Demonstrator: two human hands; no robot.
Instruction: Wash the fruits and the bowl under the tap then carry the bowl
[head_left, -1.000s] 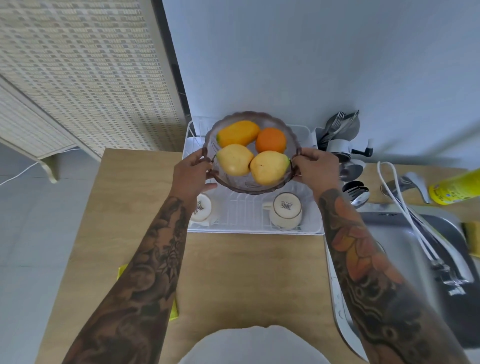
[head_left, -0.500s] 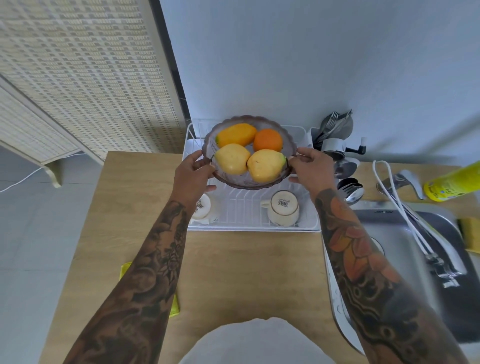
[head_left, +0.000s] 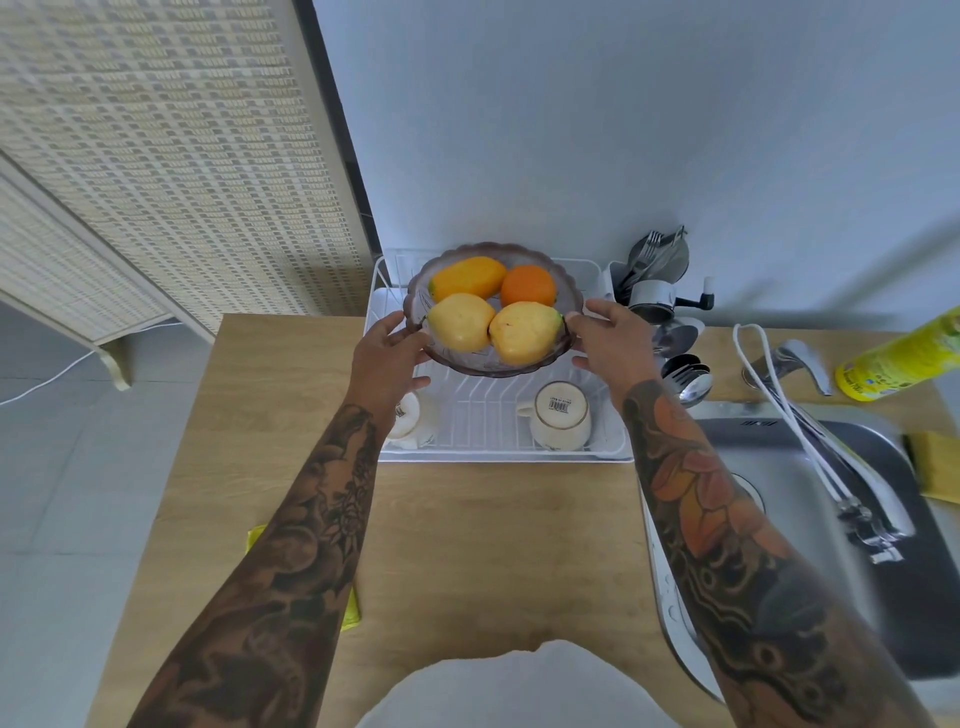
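Note:
A translucent scalloped glass bowl sits on the back part of the white dish rack. It holds two yellow fruits, an orange and an orange-yellow mango. My left hand is at the bowl's left rim with its fingers spread and loosened, thumb by the rim and fingertips below it. My right hand mirrors it at the right rim, fingers straight and slightly apart from the glass.
Two upturned mugs stand in the rack's front. A cutlery holder and spoons lie right of it. The steel sink with tap and white hose is at right, beside a yellow bottle and sponge.
The bowl has gone down and away onto the rack's back. Both hands have loosened from a firm grip on the rim to spread, relaxed fingers.

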